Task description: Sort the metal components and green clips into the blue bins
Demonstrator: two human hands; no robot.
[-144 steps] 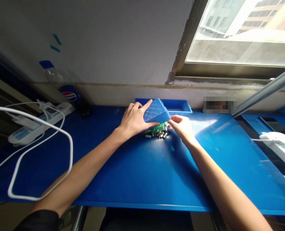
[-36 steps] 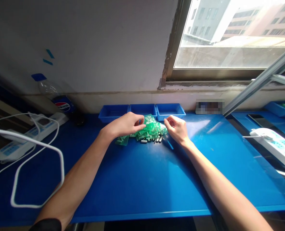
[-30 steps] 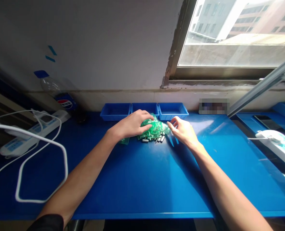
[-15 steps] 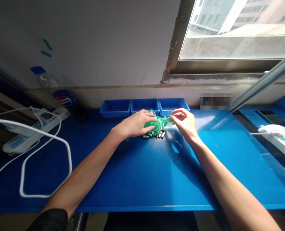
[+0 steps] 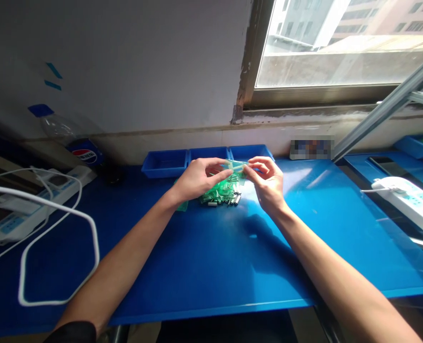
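My left hand and my right hand face each other over the table. Between their fingertips they pinch a piece of translucent green plastic; whether it is a bag or a sheet I cannot tell. Just below it lies a heap of small green parts with silvery metal ends, partly hidden by my left fingers. Another flat green piece rests on the table by my left wrist.
Three blue trays stand in a row behind my hands. A cola bottle and a power strip with white cables are at left. On the right are another power strip, a phone and a metal post.
My left hand has lifted off the heap and now pinches the green plastic together with my right hand. More of the heap shows. The view has shifted slightly to the right.
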